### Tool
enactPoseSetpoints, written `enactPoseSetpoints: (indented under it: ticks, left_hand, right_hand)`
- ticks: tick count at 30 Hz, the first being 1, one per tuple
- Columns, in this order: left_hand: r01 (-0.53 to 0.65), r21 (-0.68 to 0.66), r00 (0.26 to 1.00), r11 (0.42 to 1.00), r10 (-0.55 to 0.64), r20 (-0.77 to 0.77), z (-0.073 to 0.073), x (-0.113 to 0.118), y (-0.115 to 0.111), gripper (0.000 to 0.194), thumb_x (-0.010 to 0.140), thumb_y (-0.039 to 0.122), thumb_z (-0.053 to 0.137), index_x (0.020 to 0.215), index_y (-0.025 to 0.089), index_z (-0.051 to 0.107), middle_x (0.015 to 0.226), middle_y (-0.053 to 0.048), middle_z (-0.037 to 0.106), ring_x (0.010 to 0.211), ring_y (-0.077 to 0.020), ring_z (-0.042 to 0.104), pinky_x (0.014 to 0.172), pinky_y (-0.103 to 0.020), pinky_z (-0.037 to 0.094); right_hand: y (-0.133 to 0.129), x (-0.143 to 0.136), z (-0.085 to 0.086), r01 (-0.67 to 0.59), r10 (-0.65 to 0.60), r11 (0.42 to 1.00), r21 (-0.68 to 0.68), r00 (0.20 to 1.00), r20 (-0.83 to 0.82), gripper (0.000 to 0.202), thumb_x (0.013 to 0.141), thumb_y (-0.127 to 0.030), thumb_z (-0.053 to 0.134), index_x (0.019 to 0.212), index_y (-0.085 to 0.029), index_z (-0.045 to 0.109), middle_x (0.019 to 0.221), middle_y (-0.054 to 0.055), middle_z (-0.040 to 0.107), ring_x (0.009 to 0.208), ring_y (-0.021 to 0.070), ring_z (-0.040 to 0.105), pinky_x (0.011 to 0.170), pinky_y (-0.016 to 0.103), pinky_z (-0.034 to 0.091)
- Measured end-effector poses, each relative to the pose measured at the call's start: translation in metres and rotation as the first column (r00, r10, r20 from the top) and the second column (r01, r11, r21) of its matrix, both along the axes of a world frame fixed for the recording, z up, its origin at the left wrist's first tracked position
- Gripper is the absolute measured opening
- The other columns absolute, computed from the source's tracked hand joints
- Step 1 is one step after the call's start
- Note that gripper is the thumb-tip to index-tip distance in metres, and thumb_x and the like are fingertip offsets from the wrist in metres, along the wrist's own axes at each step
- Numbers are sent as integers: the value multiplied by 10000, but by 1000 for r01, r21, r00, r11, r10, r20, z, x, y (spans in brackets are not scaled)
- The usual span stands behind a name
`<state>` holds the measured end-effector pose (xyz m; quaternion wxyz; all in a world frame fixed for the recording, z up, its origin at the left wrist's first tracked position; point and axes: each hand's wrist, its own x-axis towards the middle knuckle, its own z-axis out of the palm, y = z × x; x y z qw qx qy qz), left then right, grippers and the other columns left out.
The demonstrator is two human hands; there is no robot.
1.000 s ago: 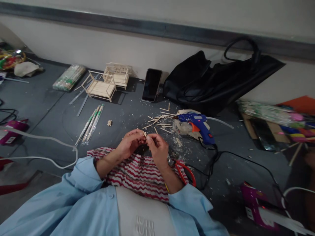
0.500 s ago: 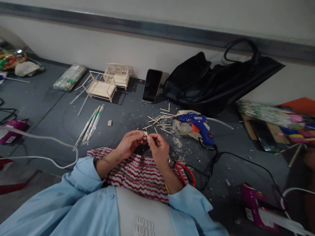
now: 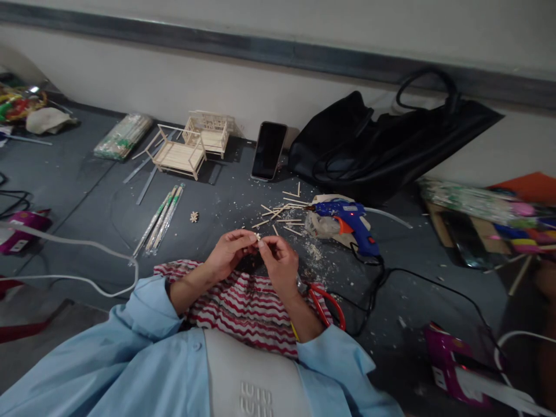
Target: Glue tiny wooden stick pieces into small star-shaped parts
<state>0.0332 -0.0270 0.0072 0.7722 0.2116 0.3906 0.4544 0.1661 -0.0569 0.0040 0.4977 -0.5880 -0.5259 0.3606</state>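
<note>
Between the fingertips of my left hand [image 3: 230,250] and my right hand [image 3: 280,263] is a tiny pale wooden piece [image 3: 258,237]; fingers cover most of it. Both hands are closed in a pinch on it, above the striped cloth [image 3: 243,304]. A similar small star-shaped wooden piece [image 3: 194,217] lies on the dark surface to the left. Short cut sticks [image 3: 282,214] are scattered beyond my hands. A blue glue gun [image 3: 347,217] with an orange trigger lies to their right, its small light red. Orange-red-handled scissors or pliers [image 3: 328,307] rest by my right wrist, partly hidden.
Two miniature stick-built furniture pieces [image 3: 180,157] stand near the wall. Wrapped sticks [image 3: 160,220] lie at left, near a larger packet [image 3: 123,136]. A phone [image 3: 269,150] leans at the back beside a black bag [image 3: 369,145]. A black cable [image 3: 434,278] crosses the right side.
My fingertips have shifted slightly around the small wooden piece, and less of it shows now. Everything else stays in place.
</note>
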Motion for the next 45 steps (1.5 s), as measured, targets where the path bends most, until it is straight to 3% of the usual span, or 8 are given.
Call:
enactPoseSetpoints:
  ticks: [13,25,45]
  left_hand:
    - [-17,-15,1000,1000,16,-27,4,1,-1,238,584,283,884,700,143,729,641,-11,694,588,-90,579,638,-230,453]
    - [39,18,999,999,-39,-26,0,-3,1,221,614,292,858,702,141,723,628,-6,668,589,-87,569,630,-225,435]
    - [77,64,988,995,-68,-135,-2,-5,3,204,589,281,859,654,138,728,589,-9,660,554,-86,535,596,-229,395]
  right_hand:
    - [0,0,3,-14,14,1000,-6,1000,-5,153,835,-364,640,796,-217,658,737,-9,695,654,146,612,653,267,501]
    - [0,1,4,-31,26,998,-46,994,-102,192,836,-401,638,806,-213,657,704,-6,664,593,126,584,528,232,473]
    - [-1,3,8,-13,11,998,-56,999,-36,148,817,-351,647,767,-212,661,661,-20,651,524,113,536,511,235,447]
